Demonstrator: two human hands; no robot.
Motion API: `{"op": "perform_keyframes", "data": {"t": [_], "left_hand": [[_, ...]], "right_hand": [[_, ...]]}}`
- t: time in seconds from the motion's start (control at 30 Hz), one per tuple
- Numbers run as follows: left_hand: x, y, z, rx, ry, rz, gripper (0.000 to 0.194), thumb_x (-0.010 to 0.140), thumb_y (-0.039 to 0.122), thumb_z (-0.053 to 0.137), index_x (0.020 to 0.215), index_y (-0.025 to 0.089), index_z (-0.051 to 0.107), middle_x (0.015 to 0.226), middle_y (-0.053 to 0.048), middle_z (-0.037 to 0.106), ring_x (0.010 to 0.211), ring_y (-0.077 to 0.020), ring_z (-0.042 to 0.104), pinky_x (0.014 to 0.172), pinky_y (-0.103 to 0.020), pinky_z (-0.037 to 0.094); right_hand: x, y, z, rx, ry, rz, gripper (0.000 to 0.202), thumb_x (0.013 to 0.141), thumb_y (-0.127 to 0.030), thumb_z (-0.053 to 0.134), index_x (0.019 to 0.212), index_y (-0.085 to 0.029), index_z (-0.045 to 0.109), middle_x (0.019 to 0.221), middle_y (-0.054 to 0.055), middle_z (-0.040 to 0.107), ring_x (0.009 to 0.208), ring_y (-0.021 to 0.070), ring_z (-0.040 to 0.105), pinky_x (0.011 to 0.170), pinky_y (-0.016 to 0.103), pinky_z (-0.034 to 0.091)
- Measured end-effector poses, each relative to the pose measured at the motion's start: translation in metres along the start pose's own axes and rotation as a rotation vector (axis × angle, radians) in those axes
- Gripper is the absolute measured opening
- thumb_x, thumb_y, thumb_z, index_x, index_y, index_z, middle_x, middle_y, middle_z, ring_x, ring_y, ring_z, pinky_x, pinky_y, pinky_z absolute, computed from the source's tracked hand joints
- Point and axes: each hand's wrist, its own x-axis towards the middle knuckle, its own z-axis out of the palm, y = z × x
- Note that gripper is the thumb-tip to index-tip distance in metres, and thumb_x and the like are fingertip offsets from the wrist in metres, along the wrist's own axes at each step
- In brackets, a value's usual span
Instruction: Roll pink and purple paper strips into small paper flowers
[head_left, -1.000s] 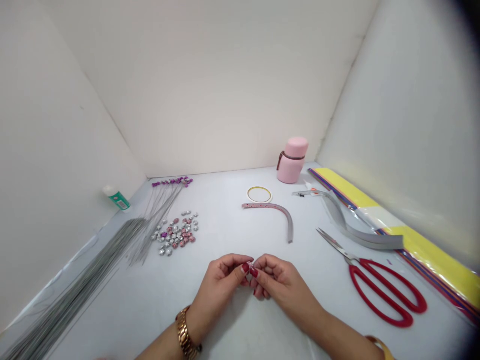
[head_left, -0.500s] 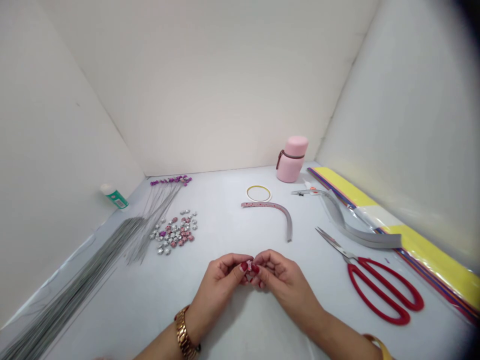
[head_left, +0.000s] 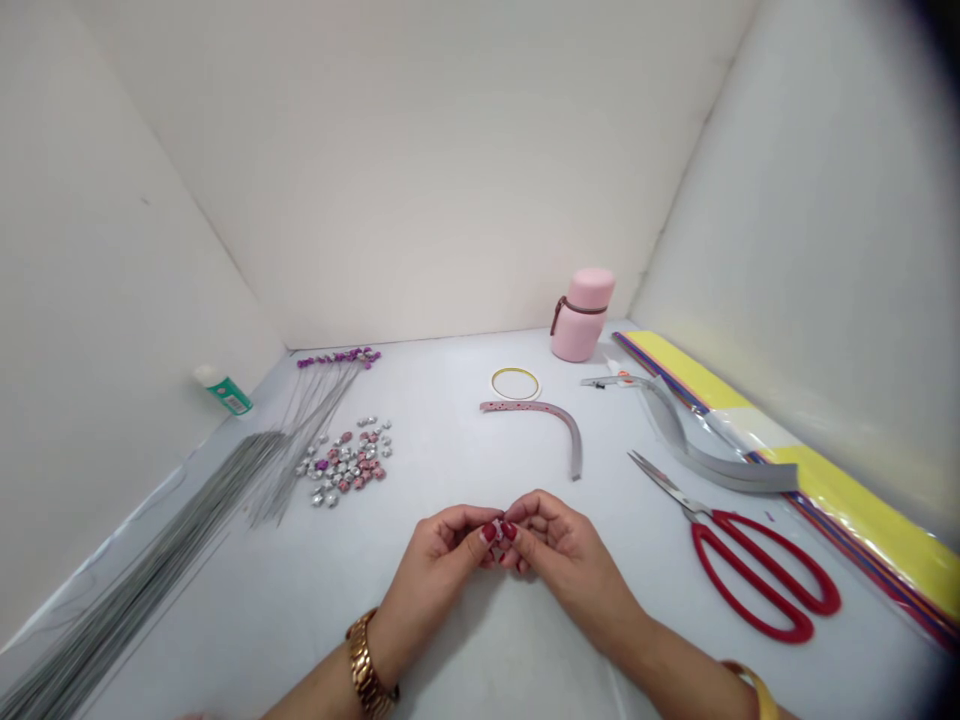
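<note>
Between my fingertips is a small pink folded paper star (head_left: pixel 499 536), mostly covered by both thumbs. My left hand (head_left: pixel 444 562) pinches it from the left, thumb against bent fingers. From the other side my right hand (head_left: pixel 561 552) grips it the same way, and the thumbs nearly meet on top. Beyond the hands lies a curved strip of pink and grey paper (head_left: pixel 559 412). Off to the left is a loose pile of small silver and pink paper stars (head_left: pixel 346 470), with a purple one among them.
Red-handled scissors (head_left: pixel 739 565) lie at right, near grey paper strips (head_left: pixel 720 470) and wrapped coloured sheets (head_left: pixel 847 510). A tape ring (head_left: pixel 516 397) and pink flask (head_left: pixel 581 318) stand behind. Grey wires (head_left: pixel 165 560), purple-tipped stems (head_left: pixel 337 358) and a green-white tube (head_left: pixel 225 390) are at left.
Both hands stay pinched on the paper star, with the thumbs pressed slightly closer together. The whole view has shifted a little; nothing on the table has moved.
</note>
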Motion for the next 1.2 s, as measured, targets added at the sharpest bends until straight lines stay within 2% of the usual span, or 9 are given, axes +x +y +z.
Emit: {"op": "perform_keyframes", "data": {"t": [0.33, 0.5, 0.73, 0.9, 1.2], "left_hand": [[0.0009, 0.0019, 0.0004, -0.107, 0.076, -0.066, 0.021, 0.072, 0.024, 0.063, 0.088, 0.012, 0.067, 0.066, -0.005, 0.065, 0.061, -0.0113, 0.054, 0.062, -0.023, 0.042], [0.0010, 0.0013, 0.0001, -0.112, 0.052, -0.055, 0.021, 0.072, 0.025, 0.063, 0.088, 0.011, 0.067, 0.068, -0.005, 0.064, 0.061, -0.0113, 0.053, 0.062, -0.024, 0.041], [-0.0002, -0.0011, -0.0007, 0.004, 0.058, -0.036, 0.022, 0.074, 0.025, 0.061, 0.090, 0.011, 0.066, 0.071, -0.006, 0.065, 0.065, -0.0125, 0.053, 0.064, -0.024, 0.041], [0.0002, -0.0034, -0.0015, 0.029, 0.004, -0.004, 0.022, 0.077, 0.025, 0.058, 0.094, 0.012, 0.065, 0.072, -0.005, 0.066, 0.066, -0.0117, 0.053, 0.064, -0.023, 0.041], [-0.0014, -0.0033, -0.0008, 0.061, 0.003, 0.013, 0.021, 0.077, 0.024, 0.057, 0.092, 0.011, 0.066, 0.069, -0.005, 0.064, 0.063, -0.0116, 0.052, 0.062, -0.022, 0.040]], "right_hand": [[0.0003, 0.0008, -0.0024, -0.016, -0.076, -0.033, 0.007, 0.077, -0.023, 0.057, 0.078, -0.016, 0.055, 0.065, 0.000, 0.061, 0.062, 0.0103, 0.056, 0.056, 0.021, 0.041], [0.0015, -0.0008, -0.0024, 0.005, -0.048, -0.005, 0.009, 0.078, -0.024, 0.055, 0.074, -0.016, 0.054, 0.062, 0.000, 0.062, 0.058, 0.0097, 0.055, 0.054, 0.021, 0.040], [0.0008, 0.0017, -0.0023, 0.015, -0.031, 0.022, 0.010, 0.077, -0.021, 0.056, 0.070, -0.015, 0.052, 0.060, 0.000, 0.062, 0.056, 0.0088, 0.053, 0.053, 0.021, 0.040], [0.0023, 0.0042, -0.0019, 0.076, -0.009, 0.047, 0.011, 0.075, -0.020, 0.059, 0.076, -0.017, 0.049, 0.059, -0.002, 0.059, 0.053, 0.0082, 0.053, 0.049, 0.019, 0.037], [-0.0018, 0.0051, -0.0021, -0.049, -0.028, -0.048, 0.004, 0.079, -0.022, 0.054, 0.080, -0.018, 0.052, 0.063, -0.002, 0.058, 0.059, 0.0096, 0.054, 0.054, 0.021, 0.041]]}}
